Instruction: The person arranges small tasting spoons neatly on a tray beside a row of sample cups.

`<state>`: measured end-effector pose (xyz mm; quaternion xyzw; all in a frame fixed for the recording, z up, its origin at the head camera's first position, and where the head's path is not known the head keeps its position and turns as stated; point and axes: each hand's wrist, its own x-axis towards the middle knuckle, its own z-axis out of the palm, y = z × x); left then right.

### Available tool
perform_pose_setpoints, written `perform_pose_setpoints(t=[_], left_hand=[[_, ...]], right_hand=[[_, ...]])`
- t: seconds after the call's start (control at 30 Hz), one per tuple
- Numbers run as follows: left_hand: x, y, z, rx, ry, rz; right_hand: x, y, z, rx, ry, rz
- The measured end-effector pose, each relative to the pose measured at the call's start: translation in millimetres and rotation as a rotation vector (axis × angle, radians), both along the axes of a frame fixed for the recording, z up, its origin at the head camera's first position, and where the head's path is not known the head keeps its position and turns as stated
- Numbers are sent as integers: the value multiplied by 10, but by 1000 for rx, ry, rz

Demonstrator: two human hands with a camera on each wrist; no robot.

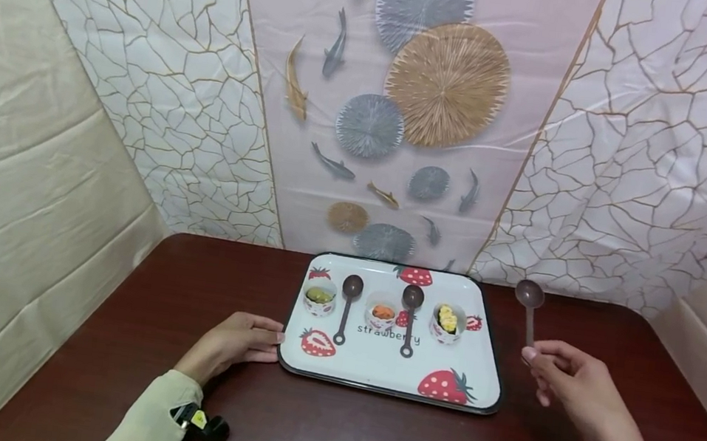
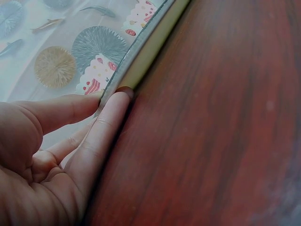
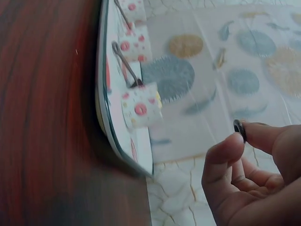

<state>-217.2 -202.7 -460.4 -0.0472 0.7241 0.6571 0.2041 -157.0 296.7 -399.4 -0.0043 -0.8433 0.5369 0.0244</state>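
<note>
My right hand (image 1: pixel 574 380) pinches the end of a dark brown measuring spoon (image 1: pixel 530 296) between thumb and finger. The spoon is raised with its bowl up, to the right of the white strawberry-print tray (image 1: pixel 340 371). In the right wrist view, only the dark handle end (image 3: pixel 240 130) shows at the fingertips. My left hand (image 1: pixel 240 343) grips the tray's left edge, thumb on the rim and fingers along the outer side, as the left wrist view shows. Two similar brown spoons, a left one (image 1: pixel 352 287) and a right one (image 1: pixel 413 297), lie on the tray between the paper cups.
On the tray stand three small printed cups: one with green food (image 1: pixel 319 298), one with orange food (image 1: pixel 382 312) and one with yellow food (image 1: pixel 447 321). A dark red wooden table (image 1: pixel 325 433) carries the tray. Behind it hangs a patterned cloth backdrop (image 1: pixel 392 181).
</note>
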Motion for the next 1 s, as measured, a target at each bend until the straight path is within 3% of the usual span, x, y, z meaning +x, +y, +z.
perform_pose_setpoints(t=[0.27,0.63,1.0], left_hand=[[8,-36,0,11,0,-1],[-22,10,-9,23,-1,-4],[0,2,-3,21,-5,4]], right_hand=[[-45,-326,-54,-43,-81,-50],[-177,-485,-209,-119,-156,-83],[-281,-520,-295,-33,-194,-100]])
